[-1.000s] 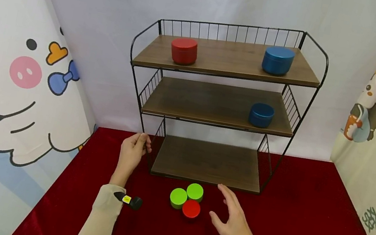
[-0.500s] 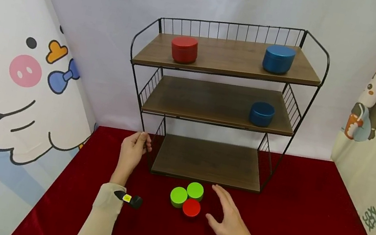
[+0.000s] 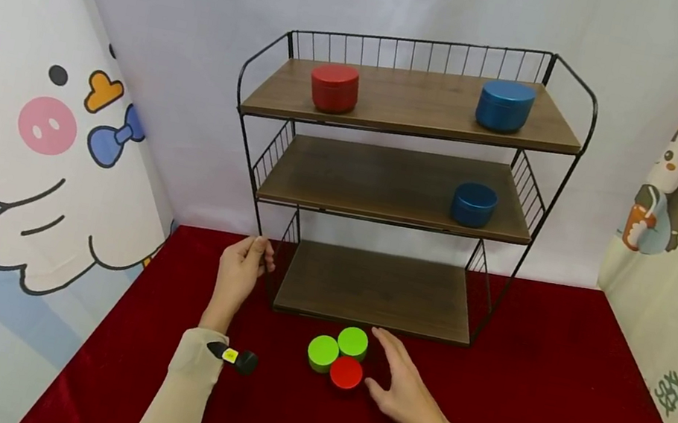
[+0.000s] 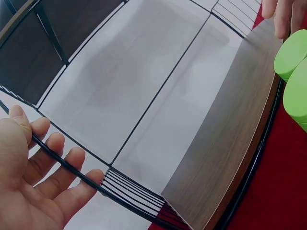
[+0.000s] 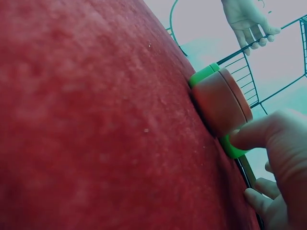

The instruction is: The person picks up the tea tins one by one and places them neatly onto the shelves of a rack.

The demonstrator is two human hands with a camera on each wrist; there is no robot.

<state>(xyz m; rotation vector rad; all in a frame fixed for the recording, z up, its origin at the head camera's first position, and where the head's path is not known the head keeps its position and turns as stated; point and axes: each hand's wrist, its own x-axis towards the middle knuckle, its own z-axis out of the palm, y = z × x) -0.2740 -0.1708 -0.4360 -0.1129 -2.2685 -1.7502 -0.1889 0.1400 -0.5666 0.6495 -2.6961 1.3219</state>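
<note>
right hand point(image 3: 405, 393) has slid in from the right, loose spread fingers now touching the small round red tin point(image 3: 346, 373), so a grab looks close, while the left hand point(image 3: 238, 275) stays curled round the black wire shelf frame point(image 3: 261, 242)

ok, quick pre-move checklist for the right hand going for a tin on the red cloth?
1. Right hand beside the three tins: ok, just right of the small red tin.
2. Contact: ok, in the right wrist view the thumb touches the red tin's side; no closed grip yet.
3. Neighbours: not ok, the two green tins sit tight against the red one and could get nudged.
4. Left hand steadying the rack: ok, fingers wrapped on its black wire frame.
5. Bottom shelf: ok, nothing on it.
6. Which tin is targeted: cannot tell.
</note>
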